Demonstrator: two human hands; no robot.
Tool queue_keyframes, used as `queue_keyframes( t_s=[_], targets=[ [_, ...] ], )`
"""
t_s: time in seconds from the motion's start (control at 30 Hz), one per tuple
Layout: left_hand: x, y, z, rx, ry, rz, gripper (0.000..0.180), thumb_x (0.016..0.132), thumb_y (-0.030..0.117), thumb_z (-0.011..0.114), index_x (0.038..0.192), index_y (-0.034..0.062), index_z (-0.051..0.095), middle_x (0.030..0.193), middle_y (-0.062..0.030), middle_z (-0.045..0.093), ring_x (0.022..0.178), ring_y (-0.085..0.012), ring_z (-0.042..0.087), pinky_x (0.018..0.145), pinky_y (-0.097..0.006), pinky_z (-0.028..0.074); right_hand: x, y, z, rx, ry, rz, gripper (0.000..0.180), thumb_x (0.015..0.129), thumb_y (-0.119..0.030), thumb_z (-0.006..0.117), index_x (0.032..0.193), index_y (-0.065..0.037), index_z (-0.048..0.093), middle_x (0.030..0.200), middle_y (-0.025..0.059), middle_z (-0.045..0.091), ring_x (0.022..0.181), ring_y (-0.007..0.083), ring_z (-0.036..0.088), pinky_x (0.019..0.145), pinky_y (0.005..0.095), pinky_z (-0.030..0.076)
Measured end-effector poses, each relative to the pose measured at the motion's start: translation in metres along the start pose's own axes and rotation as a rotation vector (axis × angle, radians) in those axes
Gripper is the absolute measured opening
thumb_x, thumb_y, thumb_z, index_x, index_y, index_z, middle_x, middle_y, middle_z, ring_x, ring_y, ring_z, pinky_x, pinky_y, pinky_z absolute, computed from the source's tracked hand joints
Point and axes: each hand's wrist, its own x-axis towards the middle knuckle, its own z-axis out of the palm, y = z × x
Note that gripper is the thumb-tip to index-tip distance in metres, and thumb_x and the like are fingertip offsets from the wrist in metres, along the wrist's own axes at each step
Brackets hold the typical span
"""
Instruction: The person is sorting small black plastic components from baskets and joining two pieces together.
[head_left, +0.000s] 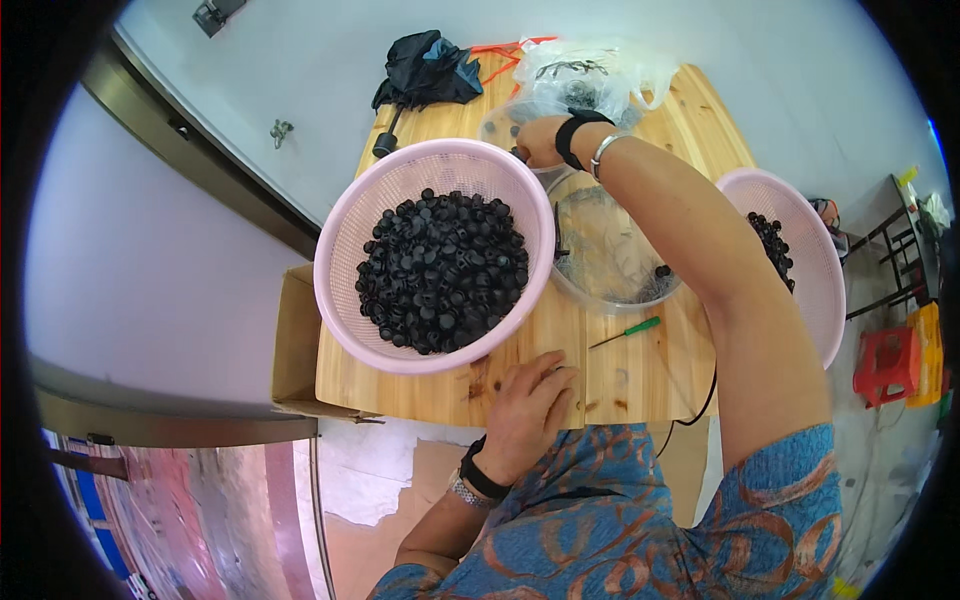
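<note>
My left hand (pixel 528 412) lies on the front edge of the wooden table (pixel 450 395), its fingers apart and holding nothing visible. Stretched to the far side, my right hand (pixel 543 142) is closed over a clear plastic container (pixel 492 124). Something dark shows at its fingertips, too small to make out. Just nearer stands a clear round tub (pixel 610 240) with thin dark scraps and a few black bits inside. A pink basket (pixel 335 250) to the left holds a heap of small round black plastic parts (pixel 440 270).
A green-handled screwdriver (pixel 628 331) lies before the tub. Behind are a folded black umbrella (pixel 428 70) and a clear plastic bag (pixel 610 75). At right, a second pink basket (pixel 815 280) holds more black parts, partly behind my arm. Red stools (pixel 885 365) stand beyond.
</note>
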Motion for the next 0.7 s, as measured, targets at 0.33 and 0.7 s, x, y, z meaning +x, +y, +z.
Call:
queue_keyframes(
  t_s=[0.33,0.7],
  targets=[
    [-0.002,-0.006,0.004,-0.028,0.028,0.017,0.027,0.072,0.002,0.061,0.099,0.0035,0.061,0.107,-0.0131,0.057,0.096,-0.0302,0.054,0.080,-0.036,0.044,-0.004,-0.006,-0.024,-0.082,-0.107,0.005,0.023,0.061,-0.011,0.065,0.084,-0.006,0.069,0.073,0.0130,0.065,0.064,0.0246,0.063,0.058,0.0349,0.049],
    [-0.004,0.010,-0.013,-0.302,0.186,-0.001,0.028,0.075,-0.004,0.060,0.103,0.0009,0.058,0.109,-0.0134,0.057,0.092,-0.0199,0.056,0.074,-0.026,0.047,-0.121,-0.036,-0.071,0.652,0.174,0.011,0.014,0.076,-0.011,0.065,0.085,0.000,0.063,0.071,0.0028,0.060,0.063,0.0084,0.055,0.057,0.0215,0.046]
  ],
)
